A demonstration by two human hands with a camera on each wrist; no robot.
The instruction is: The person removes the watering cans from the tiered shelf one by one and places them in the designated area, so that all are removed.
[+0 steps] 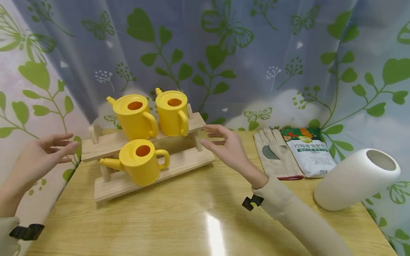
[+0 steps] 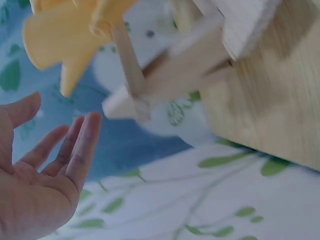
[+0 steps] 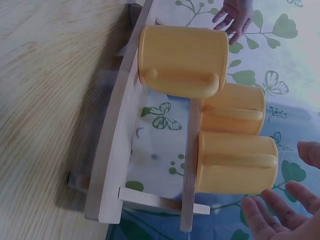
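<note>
A two-tier wooden rack (image 1: 179, 161) stands on the table, bearing three yellow watering cans. Two of them, a left watering can (image 1: 131, 119) and a right watering can (image 1: 171, 115), sit on the upper tier. The third watering can (image 1: 144, 170) is on the lower tier, its spout toward the left. My left hand (image 1: 41, 156) hovers off the rack's left end, fingers spread and holding nothing. At the opposite end my right hand (image 1: 227, 145) is near the upper tier, fingers relaxed, with nothing in it. In the right wrist view its fingers (image 3: 282, 210) are beside the cans.
To the right lie a pair of gardening gloves (image 1: 272, 153) and a white-and-green packet (image 1: 309, 153) with printed flowers. A tall white vase (image 1: 355, 181) stands near the table's right edge. Behind the table (image 1: 179, 220) hangs a leaf-and-butterfly patterned curtain (image 1: 192, 53).
</note>
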